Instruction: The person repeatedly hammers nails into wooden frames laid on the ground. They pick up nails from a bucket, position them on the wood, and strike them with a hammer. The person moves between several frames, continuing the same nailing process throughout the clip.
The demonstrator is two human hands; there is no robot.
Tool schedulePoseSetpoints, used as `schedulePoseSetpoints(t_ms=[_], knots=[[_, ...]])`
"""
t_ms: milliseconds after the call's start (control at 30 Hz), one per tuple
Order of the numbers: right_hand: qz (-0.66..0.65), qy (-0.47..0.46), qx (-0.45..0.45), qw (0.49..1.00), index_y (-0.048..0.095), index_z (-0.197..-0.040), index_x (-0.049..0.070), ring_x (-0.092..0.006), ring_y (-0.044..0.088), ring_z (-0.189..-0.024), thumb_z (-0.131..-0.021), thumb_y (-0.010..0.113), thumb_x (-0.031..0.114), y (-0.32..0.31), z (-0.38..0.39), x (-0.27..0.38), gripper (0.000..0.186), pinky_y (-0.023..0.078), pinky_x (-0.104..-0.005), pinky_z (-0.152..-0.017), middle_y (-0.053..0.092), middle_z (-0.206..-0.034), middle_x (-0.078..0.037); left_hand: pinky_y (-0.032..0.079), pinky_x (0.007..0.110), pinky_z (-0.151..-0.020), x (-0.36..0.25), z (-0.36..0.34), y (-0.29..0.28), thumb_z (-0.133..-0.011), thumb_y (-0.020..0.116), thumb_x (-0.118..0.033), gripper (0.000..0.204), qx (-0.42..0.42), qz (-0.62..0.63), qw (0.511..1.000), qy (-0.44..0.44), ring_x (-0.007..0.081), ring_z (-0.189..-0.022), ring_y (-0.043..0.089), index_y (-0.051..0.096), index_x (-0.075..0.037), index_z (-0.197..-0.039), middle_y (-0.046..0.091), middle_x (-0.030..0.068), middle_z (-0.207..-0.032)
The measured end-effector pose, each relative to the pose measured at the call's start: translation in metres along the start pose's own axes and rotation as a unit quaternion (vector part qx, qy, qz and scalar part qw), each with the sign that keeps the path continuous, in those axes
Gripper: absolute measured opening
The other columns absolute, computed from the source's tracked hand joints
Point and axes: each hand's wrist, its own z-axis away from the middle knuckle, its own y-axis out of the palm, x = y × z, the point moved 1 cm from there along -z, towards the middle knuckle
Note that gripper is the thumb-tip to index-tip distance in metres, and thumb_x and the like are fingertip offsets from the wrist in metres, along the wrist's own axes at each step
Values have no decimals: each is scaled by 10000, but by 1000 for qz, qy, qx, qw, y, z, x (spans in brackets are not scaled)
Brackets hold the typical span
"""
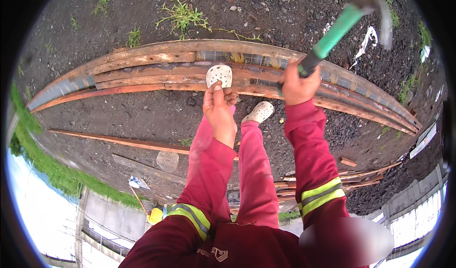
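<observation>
My right hand [301, 83] grips the black end of a claw hammer [336, 33] with a green handle. The hammer is raised toward the upper right, its metal head blurred. Thumb and fingers of my left hand [219, 107] are pinched together just in front of a white clog [220, 75]; whatever they hold is too small to make out. That clog, on my left foot, rests on a long stack of wooden planks [137, 80]. The other clog [259, 112] stands on the dirt, near the planks' close edge.
Weeds [183, 17] and gravel lie beyond the planks. A loose reddish board [121, 142] crosses the dirt at left, near a flat pale stone [167, 161]. More timber strips [361, 175] and a short wood offcut [347, 162] lie at right. White scraps [366, 42] litter the ground.
</observation>
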Motion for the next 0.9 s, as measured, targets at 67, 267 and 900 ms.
schedulePoseSetpoints(t_ms=[67, 267, 900], knots=[[277, 189, 132, 933, 526, -952, 15, -270, 617, -657, -753, 646, 126, -9, 52, -72, 258, 485, -359, -647, 607, -731, -111, 461, 243, -583, -3, 1, 0, -929, 527, -220, 212, 3, 5, 1000, 3, 111, -656, 570, 561, -52, -1054, 609, 39, -787], [92, 122, 169, 974, 535, -985, -13, -142, 558, -604, -791, 633, 98, -40, 23, -84, 244, 449, -301, -538, 573, -676, -39, 463, 245, -590, -4, 2, -6, -933, 518, -227, 225, -4, 28, 1000, 6, 112, -666, 573, 560, -50, -1065, 608, 36, -784], [-18, -151, 108, 982, 495, -779, 55, -125, 509, -449, -845, 589, 70, -36, -58, 78, 116, 425, -272, -417, 535, -557, -35, 461, 244, -592, -1, 5, -20, -929, 518, -250, 248, -12, 61, 998, 5, 118, -679, 571, 559, -46, -1064, 600, 37, -791]])
